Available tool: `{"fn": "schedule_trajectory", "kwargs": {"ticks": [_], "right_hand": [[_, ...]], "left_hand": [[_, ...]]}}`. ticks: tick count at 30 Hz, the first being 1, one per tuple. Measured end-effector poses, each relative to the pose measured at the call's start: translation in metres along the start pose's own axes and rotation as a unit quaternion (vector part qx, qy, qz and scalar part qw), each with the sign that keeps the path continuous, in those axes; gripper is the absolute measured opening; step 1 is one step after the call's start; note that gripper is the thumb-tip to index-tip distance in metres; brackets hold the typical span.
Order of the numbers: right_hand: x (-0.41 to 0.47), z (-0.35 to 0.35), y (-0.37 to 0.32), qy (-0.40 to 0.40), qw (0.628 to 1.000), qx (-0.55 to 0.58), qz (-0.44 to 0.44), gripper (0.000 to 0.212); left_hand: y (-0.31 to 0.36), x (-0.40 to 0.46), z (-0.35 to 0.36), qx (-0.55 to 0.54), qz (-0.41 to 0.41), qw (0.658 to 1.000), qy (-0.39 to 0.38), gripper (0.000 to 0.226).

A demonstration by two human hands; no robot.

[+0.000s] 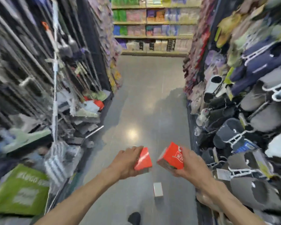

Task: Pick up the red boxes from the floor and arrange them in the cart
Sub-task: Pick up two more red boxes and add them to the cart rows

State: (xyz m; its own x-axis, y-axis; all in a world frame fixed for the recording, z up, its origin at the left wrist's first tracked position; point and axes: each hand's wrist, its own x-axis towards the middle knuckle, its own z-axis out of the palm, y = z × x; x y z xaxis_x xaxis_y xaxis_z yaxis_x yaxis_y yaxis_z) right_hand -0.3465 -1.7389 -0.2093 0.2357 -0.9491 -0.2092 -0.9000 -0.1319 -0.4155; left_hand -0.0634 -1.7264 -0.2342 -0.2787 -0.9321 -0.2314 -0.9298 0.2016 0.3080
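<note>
Red cardboard shows in both hands at about six o'clock in the head view, low in a narrow shop aisle. The left hand (126, 163) grips a red box (143, 159) with its fingers curled over the top edge and the thumb beneath, the box tilted so that a pale streak runs across its face. The right hand (187, 164) grips a second red box (171, 157), fingers wrapped over its far side; this one leans toward eleven o'clock and carries small white markings too blurred to read. The two boxes are held near each other but apart, above the grey floor (146, 98), which has a bright glare spot toward twelve o'clock from the hands. Directly below the gap between the boxes, toward six o'clock, a small white box (158, 189) lies on the floor, and beyond it at the bottom edge sits a dark shoe tip (134, 218). At nine o'clock long-handled mops and brooms (39, 65) hang in a blurred rack, with a green package (21, 190) at about eight o'clock. At three o'clock hang rows of grey and navy slippers (253, 120) on white hangers. At twelve o'clock, at the aisle's far end, stand shelves of coloured packs (152, 28). No cart shows in this view.
</note>
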Motion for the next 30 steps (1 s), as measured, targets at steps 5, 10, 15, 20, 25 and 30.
{"fn": "schedule_trajectory", "kwargs": {"ticks": [5, 10, 15, 20, 25, 30], "right_hand": [[-0.001, -0.029, -0.073, -0.041, 0.985, -0.031, -0.163, 0.075], [-0.032, -0.021, -0.177, -0.097, 0.935, -0.071, -0.334, 0.09], [-0.115, 0.016, -0.296, -0.138, 0.863, -0.089, -0.477, 0.087], [-0.259, 0.077, -0.404, -0.179, 0.756, -0.102, -0.621, 0.095], [-0.445, 0.149, -0.484, -0.231, 0.656, -0.102, -0.711, 0.096], [-0.63, 0.218, -0.541, -0.291, 0.538, -0.088, -0.786, 0.086]], "left_hand": [[-0.005, -0.118, -0.032, -0.032, -0.138, 0.988, 0.064, 0.102], [0.001, -0.266, -0.044, -0.045, -0.286, 0.949, 0.124, 0.102], [0.023, -0.437, -0.027, -0.074, -0.424, 0.881, 0.197, 0.102], [0.081, -0.629, 0.026, -0.09, -0.572, 0.773, 0.258, 0.102], [0.169, -0.829, 0.098, -0.096, -0.686, 0.671, 0.263, 0.103], [0.27, -0.989, 0.156, -0.107, -0.774, 0.563, 0.269, 0.105]]}}
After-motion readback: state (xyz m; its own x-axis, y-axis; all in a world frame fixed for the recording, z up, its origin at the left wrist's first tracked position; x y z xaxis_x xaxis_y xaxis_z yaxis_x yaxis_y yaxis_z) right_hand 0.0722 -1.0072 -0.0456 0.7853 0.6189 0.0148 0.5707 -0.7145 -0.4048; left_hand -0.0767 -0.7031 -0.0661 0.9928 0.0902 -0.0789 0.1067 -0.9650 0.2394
